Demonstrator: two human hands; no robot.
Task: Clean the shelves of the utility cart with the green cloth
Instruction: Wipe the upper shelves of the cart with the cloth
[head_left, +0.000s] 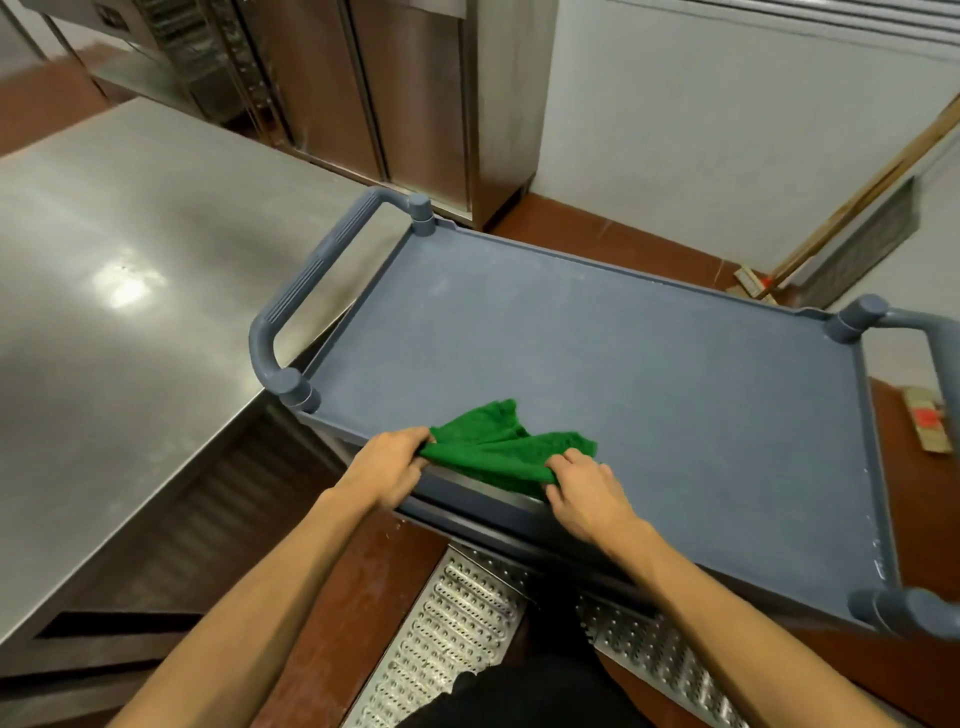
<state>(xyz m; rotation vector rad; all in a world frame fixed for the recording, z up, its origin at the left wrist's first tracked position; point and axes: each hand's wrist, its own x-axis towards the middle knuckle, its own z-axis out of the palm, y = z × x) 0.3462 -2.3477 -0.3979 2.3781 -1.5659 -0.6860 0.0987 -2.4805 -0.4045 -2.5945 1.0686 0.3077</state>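
A grey-blue utility cart (649, 364) stands in front of me, its flat top shelf bare and speckled with pale marks. The green cloth (498, 447) lies bunched on the near-left part of that shelf, draped over the front rim. My left hand (389, 465) pinches the cloth's left end at the rim. My right hand (582, 488) grips its right end, knuckles up, resting on the shelf. The cloth is stretched between both hands. Lower shelves are hidden under the top one.
A stainless steel table (130, 291) adjoins the cart's left handle (306, 291). Steel cabinets (395, 93) stand behind. A broom (852, 208) leans on the white wall at right. A perforated metal floor drain (457, 639) runs under me across the red floor.
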